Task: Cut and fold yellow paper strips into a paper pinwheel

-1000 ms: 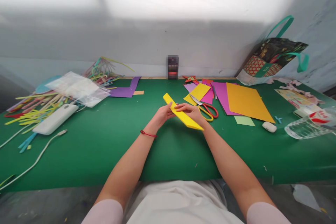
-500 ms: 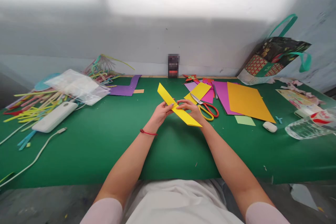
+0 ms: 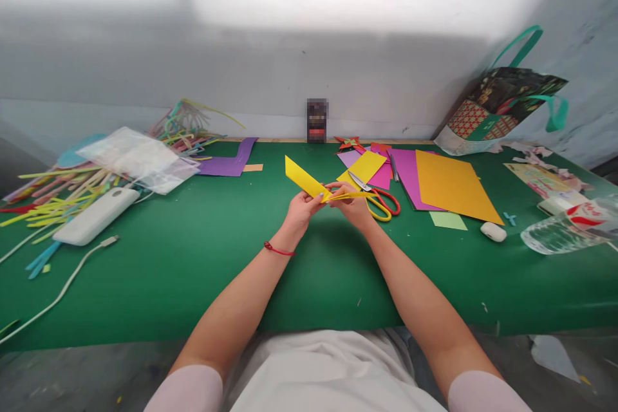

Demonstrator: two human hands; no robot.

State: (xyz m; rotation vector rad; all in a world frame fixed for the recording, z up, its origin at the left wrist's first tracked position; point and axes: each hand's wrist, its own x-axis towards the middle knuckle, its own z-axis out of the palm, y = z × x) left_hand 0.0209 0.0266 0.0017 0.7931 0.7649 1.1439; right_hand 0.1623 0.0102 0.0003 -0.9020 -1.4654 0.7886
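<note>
A folded strip of yellow paper [image 3: 304, 180] is held above the table, bent near its middle. My left hand [image 3: 303, 212] pinches it close to the bend, thumb on top. My right hand [image 3: 351, 206] grips the other half, which now shows nearly edge-on; some of its fingers are hidden behind the paper. Just beyond my right hand lie scissors [image 3: 382, 201] with one red and one yellow handle loop. Their blades rest on a flat yellow paper piece [image 3: 367, 166].
Purple paper [image 3: 226, 165], orange paper [image 3: 456, 183] and magenta paper lie on the green table [image 3: 203, 270]. At left are a heap of paper strips [image 3: 72, 193], a white power bank [image 3: 96, 217] and a cable. A bottle [image 3: 564, 232] and a bag [image 3: 492, 116] occupy the right.
The paper's right half has turned from lying straight, pointing down toward me, to bending up and rightward. My right hand has turned with it; my left hand has shifted slightly right.
</note>
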